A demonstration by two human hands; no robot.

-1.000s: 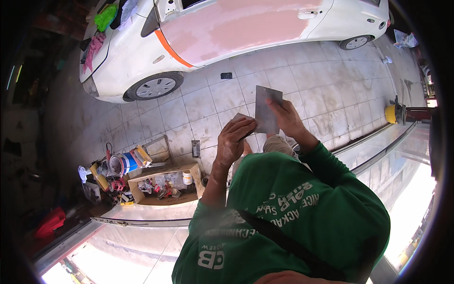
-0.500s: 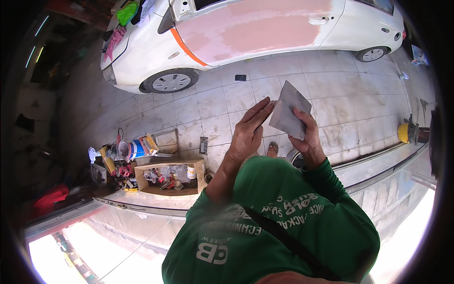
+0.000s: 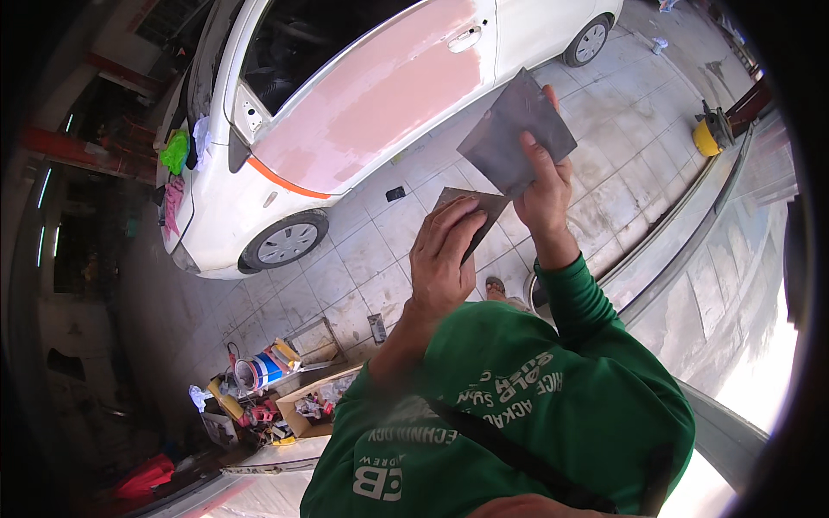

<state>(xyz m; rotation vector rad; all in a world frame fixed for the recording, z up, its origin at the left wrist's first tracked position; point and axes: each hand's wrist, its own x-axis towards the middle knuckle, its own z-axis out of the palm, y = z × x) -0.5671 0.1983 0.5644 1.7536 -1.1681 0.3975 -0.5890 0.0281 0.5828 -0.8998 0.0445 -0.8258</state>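
A thin, flat dark grey sheet (image 3: 509, 129), roughly square and possibly sandpaper, is raised in front of me. My right hand (image 3: 550, 190) is closed on its right side, with the thumb across the face and fingertips showing behind the edge. My left hand (image 3: 442, 259) grips a smaller dark grey piece (image 3: 488, 211), its fingers laid over the upper side. The two pieces are close together near the larger one's lower corner; I cannot tell whether they touch. Beyond them stands a white car (image 3: 285, 207) with pinkish patches (image 3: 371, 112) on its door.
On the tiled floor (image 3: 345, 285) lies a small black object (image 3: 395, 193). At the lower left are a cardboard box (image 3: 298, 419) of odds and ends and a blue-and-white bucket (image 3: 269, 369). A yellow container (image 3: 708, 136) stands at the right by a ledge.
My view has turned, so the car appears tilted. My right hand has raised the larger sheet. A separate smaller piece now shows in my left hand, whose fingers were stretched beside the sheet.
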